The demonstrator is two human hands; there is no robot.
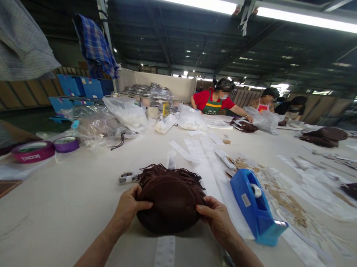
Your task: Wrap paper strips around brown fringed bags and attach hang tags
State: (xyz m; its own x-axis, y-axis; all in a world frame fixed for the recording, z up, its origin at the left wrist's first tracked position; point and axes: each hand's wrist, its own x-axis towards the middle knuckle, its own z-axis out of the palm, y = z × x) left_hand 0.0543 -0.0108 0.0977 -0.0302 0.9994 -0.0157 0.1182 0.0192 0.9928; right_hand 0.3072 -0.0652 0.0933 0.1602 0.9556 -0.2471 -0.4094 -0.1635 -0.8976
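Note:
A dark brown fringed bag [170, 203] rests on the table in front of me, its smooth rounded side towards me and its fringe along the far edge. My left hand [130, 207] grips the left side, thumb on the near face and fingers behind. On the right side, my right hand [214, 215] pinches the edge between thumb and fingers. A small wrapped piece of hardware [127, 177] lies just beyond the bag on the left. Beneath and behind the bag run white paper strips [163, 255].
A blue tape dispenser [254, 209] stands right of my right hand, beside scattered paper and card scraps [286, 199]. Tape rolls [32, 152] and plastic-wrapped goods [97, 127] sit at the left. Across the table, a person in a red shirt [214, 101] reaches towards another brown bag [244, 125].

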